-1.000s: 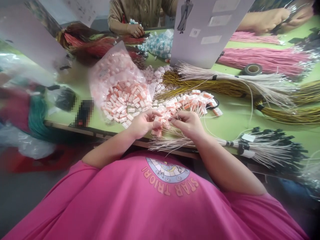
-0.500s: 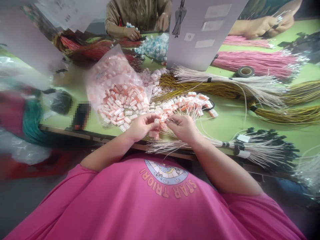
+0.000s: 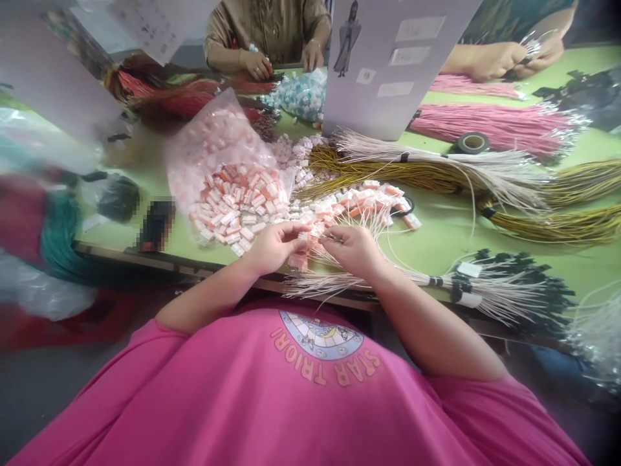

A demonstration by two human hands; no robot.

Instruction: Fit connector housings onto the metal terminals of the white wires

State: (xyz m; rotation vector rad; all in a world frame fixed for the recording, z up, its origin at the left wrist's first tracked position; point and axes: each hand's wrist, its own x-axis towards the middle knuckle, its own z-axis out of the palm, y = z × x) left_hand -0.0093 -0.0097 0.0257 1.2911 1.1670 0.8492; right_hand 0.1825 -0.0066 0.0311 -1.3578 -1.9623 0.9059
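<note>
My left hand (image 3: 279,248) pinches a small white connector housing (image 3: 303,237) between thumb and fingertips, at the table's near edge. Close beside it on the right, my right hand (image 3: 353,251) is closed in a pinch on a thin white wire, whose end is mostly hidden by the fingers. Behind both hands lies a row of orange-and-white connectors (image 3: 373,194) with white wires running from them. Loose connectors of the same kind (image 3: 233,210) spill from a clear plastic bag (image 3: 218,129). A bundle of white wires (image 3: 330,283) lies under my right forearm.
Black connectors (image 3: 533,285) end the white bundle at right. Yellow-black wires (image 3: 431,175), pink wires (image 3: 495,126) and a tape roll (image 3: 473,142) lie beyond. A pale divider (image 3: 373,97) stands upright at the back. Two people's hands (image 3: 257,65) work across the table.
My hands stay almost in place, the fingertips shifting only slightly around the connector and wire. Across the table, a co-worker's hand at the back has moved down toward the tabletop.
</note>
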